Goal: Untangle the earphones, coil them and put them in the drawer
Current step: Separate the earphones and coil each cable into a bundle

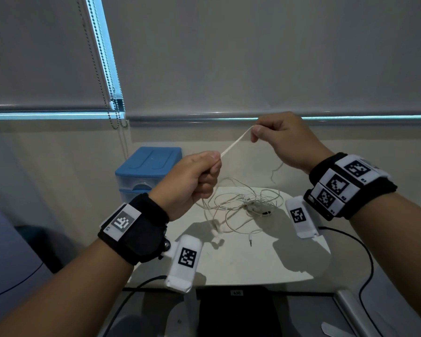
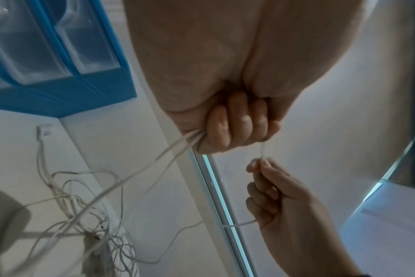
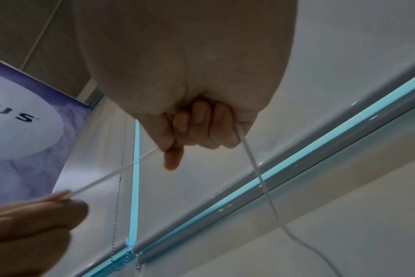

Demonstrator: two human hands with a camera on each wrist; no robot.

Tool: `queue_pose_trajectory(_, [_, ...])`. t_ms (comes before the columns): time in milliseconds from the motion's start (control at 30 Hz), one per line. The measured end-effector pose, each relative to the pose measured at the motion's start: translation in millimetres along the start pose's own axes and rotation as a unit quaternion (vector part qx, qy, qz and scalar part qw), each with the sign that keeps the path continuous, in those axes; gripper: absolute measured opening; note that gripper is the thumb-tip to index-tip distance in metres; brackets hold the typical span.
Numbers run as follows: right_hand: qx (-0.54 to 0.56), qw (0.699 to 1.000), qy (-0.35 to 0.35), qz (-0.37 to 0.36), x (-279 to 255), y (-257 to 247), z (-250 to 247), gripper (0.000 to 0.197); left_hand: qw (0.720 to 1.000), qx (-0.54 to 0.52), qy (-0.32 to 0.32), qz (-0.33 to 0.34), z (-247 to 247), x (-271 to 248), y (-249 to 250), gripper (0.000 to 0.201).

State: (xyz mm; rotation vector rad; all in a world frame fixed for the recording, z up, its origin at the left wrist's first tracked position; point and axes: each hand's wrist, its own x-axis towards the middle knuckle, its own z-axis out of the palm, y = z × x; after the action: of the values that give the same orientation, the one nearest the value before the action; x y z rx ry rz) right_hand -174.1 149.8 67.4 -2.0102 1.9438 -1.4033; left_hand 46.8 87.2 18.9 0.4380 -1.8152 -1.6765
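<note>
We pinch a taut stretch of the earphones between our left hand and right hand, but most still lies tangled on the table, uncoiled, outside the drawer unit.

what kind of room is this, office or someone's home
Probably an office or study corner, though I can't be sure. A small white table stands against a window with roller blinds and a bead chain, and a blue plastic drawer unit sits on the table beside tangled white earphones.
</note>
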Motion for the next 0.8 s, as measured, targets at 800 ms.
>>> queue_pose_trajectory(800, [-0.026, 0.943, -0.298, 0.149, -64, 43, 40, 0.03, 0.991, -0.095, 0.076, 0.048, -5, -10, -10, 0.038])
